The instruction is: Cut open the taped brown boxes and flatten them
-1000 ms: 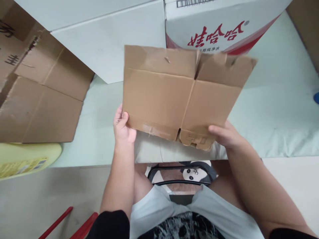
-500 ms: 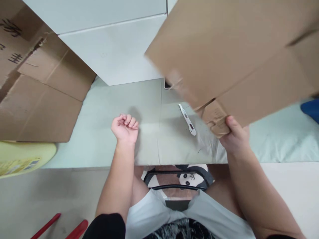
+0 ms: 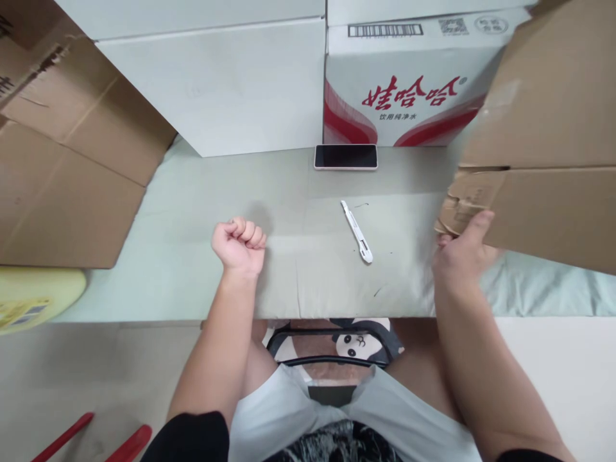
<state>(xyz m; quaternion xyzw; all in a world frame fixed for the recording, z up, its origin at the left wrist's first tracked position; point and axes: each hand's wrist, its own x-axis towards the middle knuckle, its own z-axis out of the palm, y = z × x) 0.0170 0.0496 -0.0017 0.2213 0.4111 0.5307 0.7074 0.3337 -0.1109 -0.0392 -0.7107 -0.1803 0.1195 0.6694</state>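
My right hand (image 3: pixel 464 250) grips the torn corner of a flattened cardboard box (image 3: pixel 553 128), thumb on top, at the right side of the table. The cardboard runs out of view at the right. My left hand (image 3: pixel 240 244) rests palm up on the table cover, fingers curled in, with nothing seen in it. Between the two hands lies a white utility knife (image 3: pixel 357 232), slanted, its tip pointing away from me. Beyond it a phone (image 3: pixel 345 157) with a dark screen lies against the boxes.
White boxes (image 3: pixel 231 96) and a white-and-red water carton (image 3: pixel 399 96) line the back. Brown cardboard (image 3: pixel 72 173) stands at the left, by a yellow container (image 3: pixel 38 295). Dark scraps dot the green table cover (image 3: pixel 178 289). Red bars (image 3: pixel 128 446) show at the lower left.
The cardboard in my right hand has swung to the right and turned, uncovering the phone and the water carton. My left hand has hardly moved; its fingers look slightly more curled.
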